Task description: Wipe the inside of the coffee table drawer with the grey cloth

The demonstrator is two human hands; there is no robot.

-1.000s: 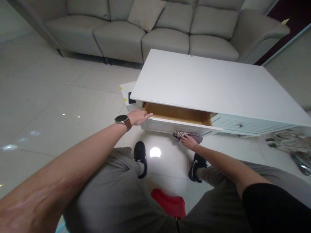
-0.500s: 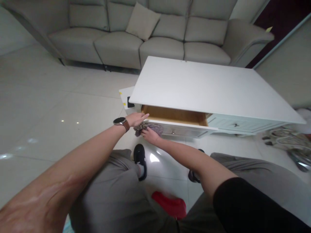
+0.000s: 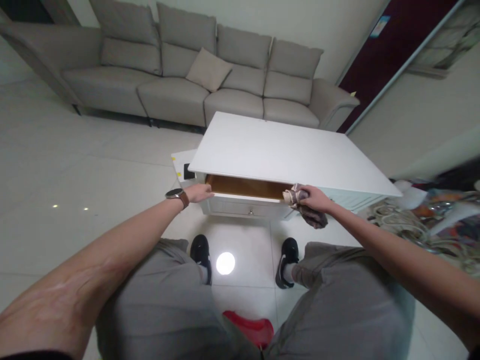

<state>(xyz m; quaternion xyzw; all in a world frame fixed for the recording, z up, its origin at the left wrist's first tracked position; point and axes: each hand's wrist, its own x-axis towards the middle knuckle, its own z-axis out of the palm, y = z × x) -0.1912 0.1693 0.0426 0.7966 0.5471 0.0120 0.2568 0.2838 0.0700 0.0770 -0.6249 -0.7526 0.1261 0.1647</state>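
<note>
A white coffee table (image 3: 285, 155) stands before me with its left drawer (image 3: 228, 205) partly pulled out, its wooden inside showing. My left hand (image 3: 198, 192), with a watch (image 3: 175, 194) on the wrist, has its fingers closed over the left end of the drawer front. At the right end of that front, my right hand (image 3: 314, 198) grips a crumpled, patterned brownish rag (image 3: 313, 217). Part of the rag lies against the drawer's top edge and the rest hangs below my fingers. A small knob (image 3: 251, 212) sits mid-front.
A grey sofa (image 3: 172, 100) with a loose cushion (image 3: 209, 70) runs behind the table. A white board-like piece with a dark object (image 3: 188, 171) juts out at the table's left. Piled clutter (image 3: 420, 220) lies at right. Something red (image 3: 249, 327) is between my legs.
My right hand has carried the rag from the drawer front's left end to its right end. The drawer's opening looks narrower. My left hand's fingers have curled in. The view has shifted.
</note>
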